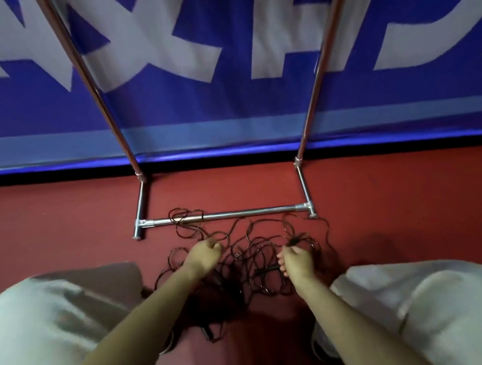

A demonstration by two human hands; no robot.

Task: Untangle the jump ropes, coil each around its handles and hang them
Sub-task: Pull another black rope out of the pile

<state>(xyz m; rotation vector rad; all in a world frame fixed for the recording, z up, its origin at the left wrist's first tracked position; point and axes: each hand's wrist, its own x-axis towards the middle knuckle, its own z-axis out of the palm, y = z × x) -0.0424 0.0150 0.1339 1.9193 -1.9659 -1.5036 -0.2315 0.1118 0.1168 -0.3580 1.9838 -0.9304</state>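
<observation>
A tangle of thin dark jump ropes (252, 254) lies in loops on the red floor in front of a metal rack. One loop (184, 217) crosses the rack's bottom bar (237, 213). My left hand (205, 256) is curled over the left part of the tangle, its fingers closed on rope strands. My right hand (296, 262) is curled over the right part and grips a black handle (295, 241) whose tip sticks out beyond the fingers. Another dark handle (268, 269) lies just left of that hand. Much of the tangle near me sits in shadow.
The chrome rack has two upright poles (95, 88) (324, 58) rising out of view and short feet (140, 207) (305, 189). A blue banner wall (222, 93) with white letters stands behind it. My knees in light trousers (53, 323) (433, 304) flank the tangle.
</observation>
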